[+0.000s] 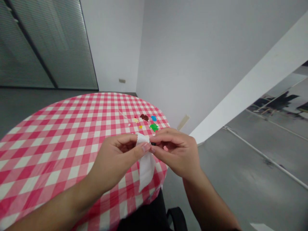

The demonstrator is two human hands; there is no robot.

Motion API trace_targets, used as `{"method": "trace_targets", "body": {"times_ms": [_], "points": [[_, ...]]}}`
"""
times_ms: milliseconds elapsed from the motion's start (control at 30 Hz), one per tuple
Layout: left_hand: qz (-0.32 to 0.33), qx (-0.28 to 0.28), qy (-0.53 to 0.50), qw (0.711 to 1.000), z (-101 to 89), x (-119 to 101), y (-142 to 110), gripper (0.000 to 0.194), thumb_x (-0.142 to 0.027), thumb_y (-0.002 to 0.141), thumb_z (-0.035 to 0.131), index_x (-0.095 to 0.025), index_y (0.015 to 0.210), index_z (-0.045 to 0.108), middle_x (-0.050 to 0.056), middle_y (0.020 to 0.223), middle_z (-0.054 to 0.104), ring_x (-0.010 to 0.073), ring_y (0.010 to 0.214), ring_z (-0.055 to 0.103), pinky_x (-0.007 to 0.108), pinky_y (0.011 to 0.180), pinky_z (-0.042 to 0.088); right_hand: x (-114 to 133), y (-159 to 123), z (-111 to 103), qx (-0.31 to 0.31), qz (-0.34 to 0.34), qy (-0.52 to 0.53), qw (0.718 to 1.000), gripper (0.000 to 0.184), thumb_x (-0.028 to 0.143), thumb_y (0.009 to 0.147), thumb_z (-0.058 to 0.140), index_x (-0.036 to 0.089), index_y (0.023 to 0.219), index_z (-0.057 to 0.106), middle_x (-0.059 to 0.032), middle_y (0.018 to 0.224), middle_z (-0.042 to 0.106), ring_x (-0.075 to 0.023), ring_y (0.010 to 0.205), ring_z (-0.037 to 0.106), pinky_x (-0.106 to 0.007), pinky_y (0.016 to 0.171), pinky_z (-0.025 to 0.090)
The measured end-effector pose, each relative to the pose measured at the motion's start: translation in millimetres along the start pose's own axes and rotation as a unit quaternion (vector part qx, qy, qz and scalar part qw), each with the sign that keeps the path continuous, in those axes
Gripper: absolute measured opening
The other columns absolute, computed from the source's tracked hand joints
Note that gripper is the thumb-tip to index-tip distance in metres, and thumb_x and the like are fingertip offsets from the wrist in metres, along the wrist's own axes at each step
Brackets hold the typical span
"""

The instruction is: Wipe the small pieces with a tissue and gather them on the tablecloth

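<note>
hands (115,157) with tissue (146,163) over gingham tablecloth (48,154)

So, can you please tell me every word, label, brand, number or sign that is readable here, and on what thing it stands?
No readable text: the white tissue, the red-and-white checked tablecloth and the small wall plate show none; the small dark object is too small to tell.
</note>
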State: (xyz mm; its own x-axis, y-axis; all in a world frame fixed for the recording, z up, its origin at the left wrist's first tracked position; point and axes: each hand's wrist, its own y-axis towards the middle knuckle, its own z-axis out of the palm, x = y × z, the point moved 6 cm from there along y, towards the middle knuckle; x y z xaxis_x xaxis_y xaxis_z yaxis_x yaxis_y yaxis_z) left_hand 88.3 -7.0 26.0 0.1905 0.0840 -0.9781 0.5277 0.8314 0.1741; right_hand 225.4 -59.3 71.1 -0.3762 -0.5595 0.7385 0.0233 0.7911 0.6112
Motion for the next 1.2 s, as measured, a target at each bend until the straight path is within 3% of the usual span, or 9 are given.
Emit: {"method": "trace_targets", "body": {"times_ms": [233,500,800,1200], "points": [[-0.042,0.047,-0.070,0.996,9.9,3,1,0.020,-0.035,0.076,0.076,-0.015,0.077,0.075,0.003,0.066,0.068,0.0135,0.058,0.060,0.024,0.054,0.049,10,-5,1,0.025,0.000,0.009,1.000,0.020,0.015,0.077,0.074,0.023,0.095,0.077,-0.0034,0.083,0.071,-0.0110,0.068,0.062,-0.022,0.056,0.052],[-0.093,0.045,-0.088,0.991,10.1,16,0,0.026,-0.042,0.080,0.071,-0.016,0.076,0.071,0.004,0.069,0.069,0.0156,0.061,0.063,0.027,0.059,0.052,-4,-4,0,0.014,0.085,0.088,0.992,0.014,0.021,0.074,0.080,0.025,0.088,0.078,-0.0033,0.081,0.072,-0.0139,0.069,0.063,-0.026,0.059,0.054],[-0.104,0.065,-0.126,0.984,13.2,16,0,0.022,-0.039,0.078,0.074,-0.017,0.078,0.073,0.004,0.071,0.070,0.0139,0.060,0.062,0.024,0.056,0.050,-7,-4,0,0.024,0.081,0.091,0.992,0.013,0.024,0.075,0.080,0.025,0.088,0.078,-0.0035,0.078,0.071,-0.0152,0.071,0.063,-0.029,0.061,0.054],[-0.106,0.095,-0.085,0.986,16.7,18,0,0.029,-0.045,0.079,0.071,-0.017,0.071,0.068,0.003,0.066,0.066,0.0147,0.060,0.060,0.028,0.062,0.052,-4,-8,-5,0.031,0.061,0.071,0.995,0.016,0.020,0.075,0.079,0.027,0.090,0.078,-0.0021,0.078,0.070,-0.0137,0.067,0.061,-0.026,0.055,0.052]]}}
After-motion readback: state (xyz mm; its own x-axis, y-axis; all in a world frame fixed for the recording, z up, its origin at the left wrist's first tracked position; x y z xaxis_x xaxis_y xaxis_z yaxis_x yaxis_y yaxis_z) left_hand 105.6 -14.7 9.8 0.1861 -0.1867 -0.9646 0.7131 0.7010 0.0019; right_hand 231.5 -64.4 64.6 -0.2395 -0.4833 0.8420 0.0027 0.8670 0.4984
